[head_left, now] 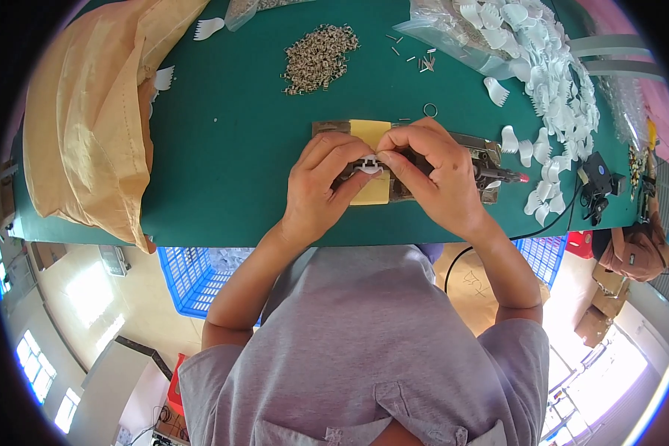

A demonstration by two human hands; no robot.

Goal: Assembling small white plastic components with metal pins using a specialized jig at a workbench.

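Between my two hands, over the yellow pad (372,195) of a metal bench fixture (401,191), is a small white plastic claw clip (370,169). My left hand (314,181) pinches its left side between thumb and fingers. From the right, my right hand (438,172) has thumb and index finger closed at the clip's other end; whether a tiny pin or spring is in that pinch is hidden. The fixture's rod with a red tip (522,178) points right, beyond my right hand.
A pile of small metal springs (320,59) lies at the far middle, with loose metal pins (427,64) to its right. White toothed clip halves (554,89) spill from a clear bag at right. A large tan sack (89,126) stands left. A metal ring (430,110) lies behind the fixture.
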